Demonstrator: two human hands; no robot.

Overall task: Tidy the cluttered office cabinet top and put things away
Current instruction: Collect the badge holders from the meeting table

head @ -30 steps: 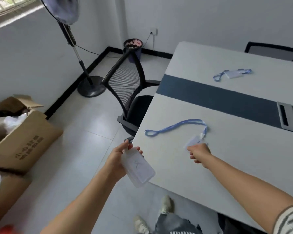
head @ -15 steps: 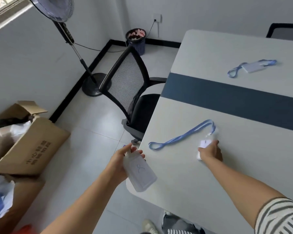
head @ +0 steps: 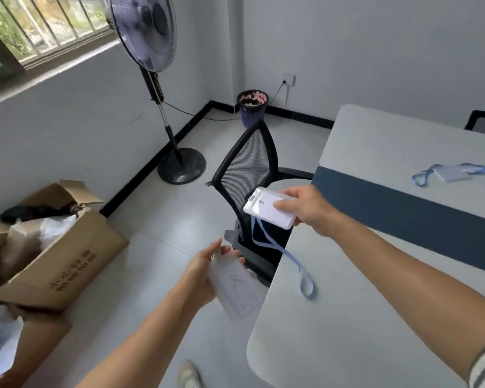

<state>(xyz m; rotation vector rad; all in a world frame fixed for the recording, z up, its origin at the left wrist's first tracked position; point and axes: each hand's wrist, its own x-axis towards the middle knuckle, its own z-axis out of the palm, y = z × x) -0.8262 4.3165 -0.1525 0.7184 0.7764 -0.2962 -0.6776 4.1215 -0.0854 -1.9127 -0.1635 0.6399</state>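
Observation:
My right hand (head: 308, 210) grips a clear badge holder (head: 265, 208) lifted off the white table (head: 375, 317), held over the table's left edge. Its blue lanyard (head: 294, 264) hangs down and trails onto the tabletop. My left hand (head: 205, 271) holds a second clear badge holder (head: 237, 289) lower down, over the floor beside the table. A third badge holder with a blue lanyard (head: 450, 172) lies on the far side of the table, past the dark blue strip.
A black mesh office chair (head: 247, 175) stands tucked at the table's left side. Open cardboard boxes (head: 65, 256) full of bags sit on the floor at left. A standing fan (head: 151, 51) and a waste basket (head: 252, 107) are near the far wall.
My right hand has picked the badge holder up from the table and carried it left past the edge, its lanyard dragging behind. My left hand stays put with its holder. The view has swung left.

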